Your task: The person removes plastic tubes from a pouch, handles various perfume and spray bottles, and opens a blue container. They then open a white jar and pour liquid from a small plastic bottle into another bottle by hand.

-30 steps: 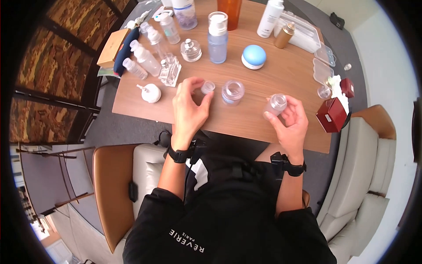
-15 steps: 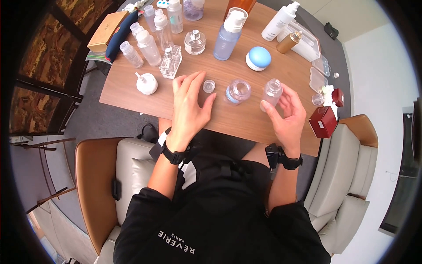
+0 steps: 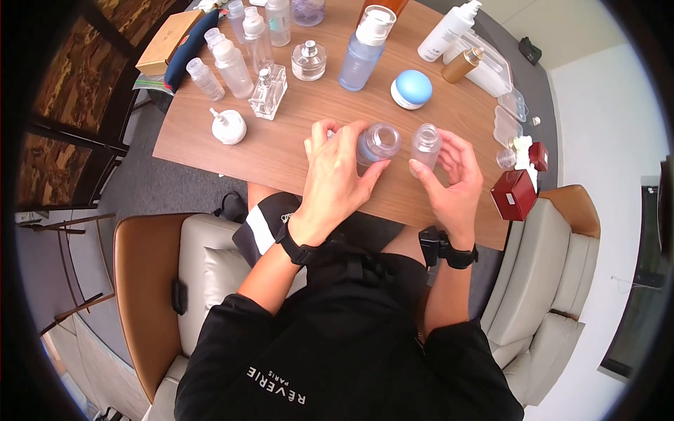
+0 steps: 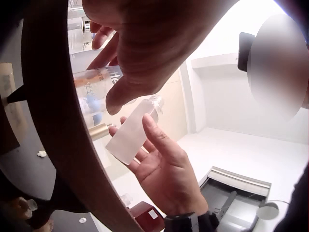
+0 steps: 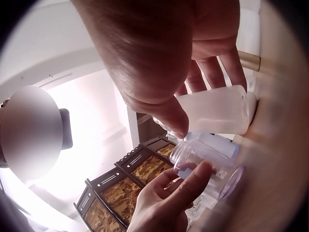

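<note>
My left hand [image 3: 335, 172] grips a clear, wide-mouthed open jar [image 3: 380, 144] low on the table, thumb on the near side and fingers on the other. The right wrist view shows that thumb and the fingertips pressed against the wall of the jar [image 5: 217, 169]. In my right hand [image 3: 453, 186] is a small frosted bottle [image 3: 425, 146], uncapped and held upright between thumb and fingers, just right of the jar. The left wrist view shows its pale body [image 4: 131, 133] and threaded neck. A small clear round piece is mostly hidden behind my left fingers.
Beyond the hands stand a blue pump bottle [image 3: 361, 59], a blue-lidded jar [image 3: 411, 90] and a glass perfume bottle [image 3: 268, 92]. A white round dropper bottle [image 3: 229, 128] is on the left, near several clear bottles. A dark red box [image 3: 512, 194] sits at the right edge.
My left hand has left the small clear round piece and moved right to the jar, which it now grips. My right hand has brought the frosted bottle left, closer to the jar.
</note>
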### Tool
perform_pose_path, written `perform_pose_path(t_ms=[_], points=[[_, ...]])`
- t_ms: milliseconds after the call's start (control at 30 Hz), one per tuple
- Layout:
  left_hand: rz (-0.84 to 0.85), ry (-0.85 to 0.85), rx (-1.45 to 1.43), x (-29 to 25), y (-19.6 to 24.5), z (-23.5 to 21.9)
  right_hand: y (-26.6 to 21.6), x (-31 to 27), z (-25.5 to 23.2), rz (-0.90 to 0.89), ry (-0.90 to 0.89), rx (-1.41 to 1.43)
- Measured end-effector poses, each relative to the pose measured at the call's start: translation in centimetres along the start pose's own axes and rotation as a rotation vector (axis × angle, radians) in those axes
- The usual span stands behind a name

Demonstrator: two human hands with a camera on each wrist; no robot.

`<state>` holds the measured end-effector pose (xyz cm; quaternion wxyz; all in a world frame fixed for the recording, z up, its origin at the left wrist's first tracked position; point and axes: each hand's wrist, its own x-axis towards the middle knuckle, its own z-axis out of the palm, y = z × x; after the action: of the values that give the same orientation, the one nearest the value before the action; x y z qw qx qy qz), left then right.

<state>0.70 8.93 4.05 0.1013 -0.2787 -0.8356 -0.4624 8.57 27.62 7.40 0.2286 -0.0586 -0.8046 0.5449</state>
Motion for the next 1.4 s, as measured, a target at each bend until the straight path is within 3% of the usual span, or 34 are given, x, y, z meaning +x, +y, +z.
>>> perform_pose_path(t_ms=[200, 433, 767, 1033, 1300, 1400], points=[[0.156, 0.046, -0.027, 0.7, 0.9, -0.6, 0.9, -0.8, -0.7, -0.006, 0.005, -0.022], [0.189, -0.139, -0.104, 2.2, 2.6, -2.4, 1.4, -1.6, -1.7, -0.008, 0.024, -0.08], [0.464, -0.305, 0.109, 4.9, 4.9, -5.3, 1.4, -2.2, -2.4, -0.082, -0.01, -0.12], [0.434, -0.359, 0.041, 6.3, 7.2, -6.2, 1.4, -2.8, -2.4, -0.059, 0.009, -0.043], [0.437, -0.394, 0.035, 6.9, 6.6, -6.2, 1.5, -3.1, -2.6, -0.019, 0.021, 0.013], [0.405, -0.398, 0.012, 7.1, 7.1, -6.1, 1.8, -3.1, -2.6, -0.102, 0.033, -0.02]])
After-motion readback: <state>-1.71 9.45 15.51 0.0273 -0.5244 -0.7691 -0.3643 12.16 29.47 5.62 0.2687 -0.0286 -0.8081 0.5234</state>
